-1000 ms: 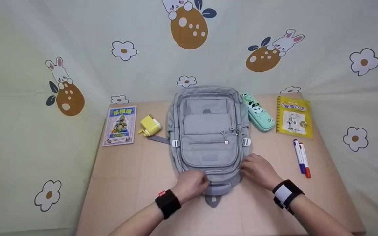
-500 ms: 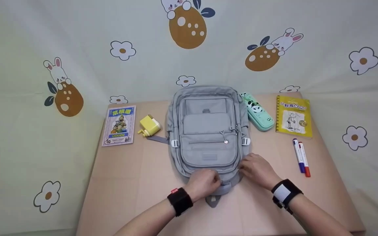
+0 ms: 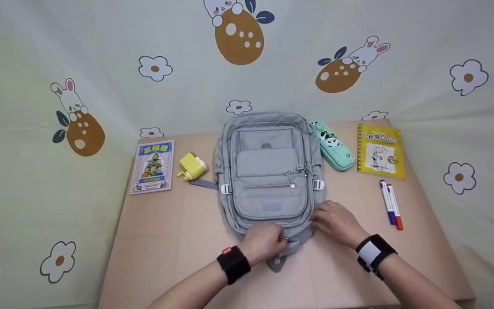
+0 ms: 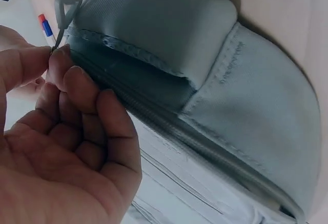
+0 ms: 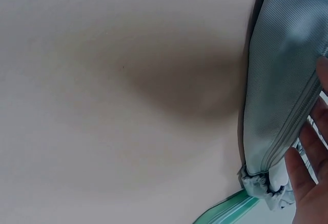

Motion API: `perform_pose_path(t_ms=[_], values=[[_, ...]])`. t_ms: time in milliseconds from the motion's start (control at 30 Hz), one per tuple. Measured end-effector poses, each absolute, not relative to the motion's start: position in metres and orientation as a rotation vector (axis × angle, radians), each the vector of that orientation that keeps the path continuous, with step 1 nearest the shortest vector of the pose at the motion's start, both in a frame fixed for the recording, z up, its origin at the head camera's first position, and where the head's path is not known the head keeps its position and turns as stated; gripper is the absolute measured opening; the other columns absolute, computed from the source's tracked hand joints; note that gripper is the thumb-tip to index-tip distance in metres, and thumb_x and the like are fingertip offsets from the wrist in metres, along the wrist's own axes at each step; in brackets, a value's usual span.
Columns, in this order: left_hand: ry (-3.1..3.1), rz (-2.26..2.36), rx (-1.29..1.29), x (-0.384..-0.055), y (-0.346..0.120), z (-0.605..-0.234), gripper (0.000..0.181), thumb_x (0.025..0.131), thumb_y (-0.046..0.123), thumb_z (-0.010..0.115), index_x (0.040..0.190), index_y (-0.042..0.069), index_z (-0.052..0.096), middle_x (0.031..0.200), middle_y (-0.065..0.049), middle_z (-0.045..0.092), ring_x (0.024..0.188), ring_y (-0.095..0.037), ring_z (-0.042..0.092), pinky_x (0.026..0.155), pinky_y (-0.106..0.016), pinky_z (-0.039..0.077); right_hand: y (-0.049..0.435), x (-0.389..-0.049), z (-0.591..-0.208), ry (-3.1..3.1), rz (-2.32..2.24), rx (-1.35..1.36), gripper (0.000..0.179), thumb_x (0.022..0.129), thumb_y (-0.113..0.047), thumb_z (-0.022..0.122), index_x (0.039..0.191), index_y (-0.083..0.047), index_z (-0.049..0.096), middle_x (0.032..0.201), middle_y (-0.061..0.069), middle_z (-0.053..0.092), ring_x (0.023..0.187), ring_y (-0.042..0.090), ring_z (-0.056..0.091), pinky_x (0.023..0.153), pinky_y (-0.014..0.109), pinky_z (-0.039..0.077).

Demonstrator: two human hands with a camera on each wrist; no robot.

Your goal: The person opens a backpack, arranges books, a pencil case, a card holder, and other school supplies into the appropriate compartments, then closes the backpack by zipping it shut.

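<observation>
Here, the left hand (image 3: 265, 243) pinches a zip pull (image 4: 60, 16), the backpack (image 3: 268, 165) just beneath — the right hand (image 3: 338, 223) meets its edge, grip unclear to us — and we'd pull level, keeping that edge taut.

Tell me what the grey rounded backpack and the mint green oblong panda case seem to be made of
Grey rounded fabric backpack: mostly matte, probably synthetic cloth, given its fine weave and stitched seams. Mint green oblong panda case: smooth, softly shiny and clean-edged, so perhaps moulded plastic or coated foam.
</observation>
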State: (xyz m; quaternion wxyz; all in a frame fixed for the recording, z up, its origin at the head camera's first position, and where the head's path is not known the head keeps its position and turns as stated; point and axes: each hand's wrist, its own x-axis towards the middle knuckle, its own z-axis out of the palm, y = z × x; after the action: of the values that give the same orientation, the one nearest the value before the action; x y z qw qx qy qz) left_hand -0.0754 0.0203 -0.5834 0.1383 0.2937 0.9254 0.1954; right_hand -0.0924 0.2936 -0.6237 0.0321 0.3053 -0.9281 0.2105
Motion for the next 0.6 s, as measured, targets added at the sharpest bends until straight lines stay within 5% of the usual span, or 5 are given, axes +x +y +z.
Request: perform_pose_path(t_ms=[600], values=[[2.580, 0.663, 0.792, -0.083, 0.055, -0.582, 0.046, 0.091, 0.020, 0.065, 0.050, 0.022, 0.044, 0.042, 0.015, 0.033, 0.036, -0.004, 0.038, 0.037, -0.024, 0.030, 0.291, -0.093, -0.628, -2.833, 0.650, 0.923, 0.012, 0.090, -0.020, 0.079, 0.101, -0.018, 0.077, 0.102, -0.006, 0.068, 0.102, 0.017, 0.059, 0.086, 0.038, 0.050]])
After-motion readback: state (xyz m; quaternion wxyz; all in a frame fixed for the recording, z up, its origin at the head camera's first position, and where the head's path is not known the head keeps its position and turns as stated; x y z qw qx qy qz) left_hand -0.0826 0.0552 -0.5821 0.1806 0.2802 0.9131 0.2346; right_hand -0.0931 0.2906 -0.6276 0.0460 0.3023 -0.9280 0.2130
